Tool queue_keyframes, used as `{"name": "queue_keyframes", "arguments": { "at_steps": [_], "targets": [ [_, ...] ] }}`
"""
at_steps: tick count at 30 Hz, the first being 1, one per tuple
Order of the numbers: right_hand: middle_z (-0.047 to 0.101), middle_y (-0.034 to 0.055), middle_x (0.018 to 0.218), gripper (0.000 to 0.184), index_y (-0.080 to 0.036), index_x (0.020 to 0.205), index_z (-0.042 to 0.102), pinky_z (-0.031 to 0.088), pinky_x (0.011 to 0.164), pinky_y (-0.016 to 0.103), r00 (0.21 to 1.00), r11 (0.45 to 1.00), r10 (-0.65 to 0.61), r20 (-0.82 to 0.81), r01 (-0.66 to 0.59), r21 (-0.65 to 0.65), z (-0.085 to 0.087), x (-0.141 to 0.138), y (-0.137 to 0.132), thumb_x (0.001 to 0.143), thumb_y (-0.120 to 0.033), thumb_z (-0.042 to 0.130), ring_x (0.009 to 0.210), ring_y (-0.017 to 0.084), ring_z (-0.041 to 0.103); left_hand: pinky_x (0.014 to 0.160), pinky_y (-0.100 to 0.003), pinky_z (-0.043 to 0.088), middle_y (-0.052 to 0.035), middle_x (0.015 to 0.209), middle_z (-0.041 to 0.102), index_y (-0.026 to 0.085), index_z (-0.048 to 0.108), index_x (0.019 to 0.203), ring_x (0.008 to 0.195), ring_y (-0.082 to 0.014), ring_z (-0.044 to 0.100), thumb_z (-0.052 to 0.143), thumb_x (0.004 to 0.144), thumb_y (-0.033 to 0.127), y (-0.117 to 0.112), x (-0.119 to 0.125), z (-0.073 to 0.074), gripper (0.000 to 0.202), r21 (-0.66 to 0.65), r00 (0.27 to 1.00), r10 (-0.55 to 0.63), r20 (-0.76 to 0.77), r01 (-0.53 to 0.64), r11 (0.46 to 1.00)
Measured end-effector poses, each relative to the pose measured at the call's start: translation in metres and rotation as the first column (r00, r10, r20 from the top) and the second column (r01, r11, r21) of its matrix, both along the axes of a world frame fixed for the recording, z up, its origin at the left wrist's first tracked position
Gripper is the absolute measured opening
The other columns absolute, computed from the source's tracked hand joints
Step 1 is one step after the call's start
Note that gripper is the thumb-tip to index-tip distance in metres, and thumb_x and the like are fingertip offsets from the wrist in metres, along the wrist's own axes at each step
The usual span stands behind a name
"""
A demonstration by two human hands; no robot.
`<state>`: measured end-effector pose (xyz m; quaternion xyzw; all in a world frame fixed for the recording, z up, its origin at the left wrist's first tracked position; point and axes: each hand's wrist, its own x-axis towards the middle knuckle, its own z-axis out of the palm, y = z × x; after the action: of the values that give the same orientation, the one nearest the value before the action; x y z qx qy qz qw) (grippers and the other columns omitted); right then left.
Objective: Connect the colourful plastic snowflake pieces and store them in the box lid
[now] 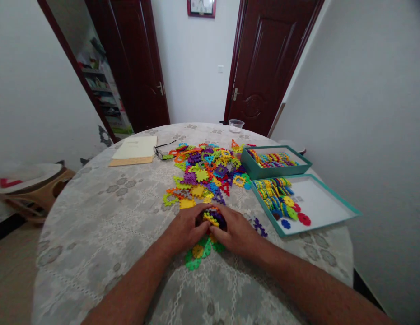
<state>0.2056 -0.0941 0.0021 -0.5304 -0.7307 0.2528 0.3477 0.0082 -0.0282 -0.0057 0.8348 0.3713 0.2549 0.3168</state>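
Both my left hand (190,226) and my right hand (234,225) are closed around a small cluster of interlocking plastic pieces (211,217), yellow, orange and dark purple. My thumbs lie on its near side and the fingers curl behind it, so part of it is hidden. Just below my hands lie green and yellow flower-shaped pieces (198,251). Beyond my fingers spreads a colourful pile of toothed plastic pieces (201,175). A purple piece (260,227) sits by itself to the right of my right hand.
On the right stand a teal box (276,171) with rows of pieces and a teal-edged lid (323,198) holding more discs. Eyeglasses (159,153) and a paper pad (135,148) lie at the left back. A clear plastic bowl (235,126) is at the far edge of the cloth-covered table (105,216).
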Motion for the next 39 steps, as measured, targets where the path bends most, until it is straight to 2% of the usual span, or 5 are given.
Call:
{"name": "queue_keyframes", "arguments": {
  "at_steps": [11,16,28,34,39],
  "targets": [
    [0.069,0.0020,0.085,0.013,-0.022,0.096,0.059,0.038,0.065,0.027,0.972,0.965,-0.224,0.066,0.231,-0.121,0.011,0.015,0.009,0.083,-0.017,0.059,0.075,0.018,0.060,0.073,-0.030,0.055,-0.0089,0.120,0.076,0.024,0.053,0.153,0.075,-0.0166,0.067,0.062,0.095,0.038,0.002,-0.005,-0.003,0.060,-0.128,0.987,0.012,0.158,0.008,0.992],
    [0.071,0.0012,0.090,0.019,-0.022,0.098,0.061,0.039,0.067,0.027,0.984,0.974,-0.175,0.013,0.176,-0.140,0.012,0.014,0.008,0.080,-0.016,0.061,0.080,0.018,0.062,0.076,-0.031,0.053,-0.0056,0.095,0.077,0.020,0.067,0.139,0.078,-0.0190,0.067,0.063,0.095,0.039,0.003,-0.002,-0.002,0.048,-0.111,0.995,0.002,0.104,0.010,0.994],
    [0.071,0.0004,0.088,0.020,-0.024,0.104,0.067,0.044,0.057,0.024,0.990,0.961,-0.087,-0.115,0.053,-0.273,0.008,0.015,0.008,0.085,-0.028,0.070,0.073,0.016,0.063,0.106,-0.039,0.050,-0.0107,0.133,0.075,0.022,0.069,0.141,0.118,-0.0272,0.069,0.059,0.096,0.033,0.002,0.001,-0.007,0.047,-0.048,0.998,-0.038,0.041,0.040,0.998],
    [0.065,-0.0028,0.074,0.023,-0.022,0.107,0.063,0.041,0.041,0.022,0.968,0.901,-0.156,-0.198,0.056,-0.431,0.005,0.012,0.011,0.085,-0.025,0.063,0.048,0.012,0.056,0.070,-0.027,0.051,-0.0042,0.091,0.077,0.016,0.066,0.142,0.072,-0.0167,0.065,0.062,0.091,0.028,-0.004,0.003,0.004,0.052,-0.220,0.992,-0.053,0.115,0.077,0.972],
    [0.060,-0.0068,0.061,0.025,-0.022,0.109,0.059,0.042,0.039,0.019,0.945,0.848,-0.191,-0.266,0.022,-0.529,0.004,0.011,0.013,0.084,-0.023,0.061,0.045,0.012,0.057,0.062,-0.025,0.045,-0.0012,0.080,0.071,0.017,0.065,0.143,0.067,-0.0153,0.060,0.066,0.089,0.032,-0.006,0.003,0.008,0.056,-0.296,0.987,-0.052,0.149,0.095,0.950]
  ]
}}
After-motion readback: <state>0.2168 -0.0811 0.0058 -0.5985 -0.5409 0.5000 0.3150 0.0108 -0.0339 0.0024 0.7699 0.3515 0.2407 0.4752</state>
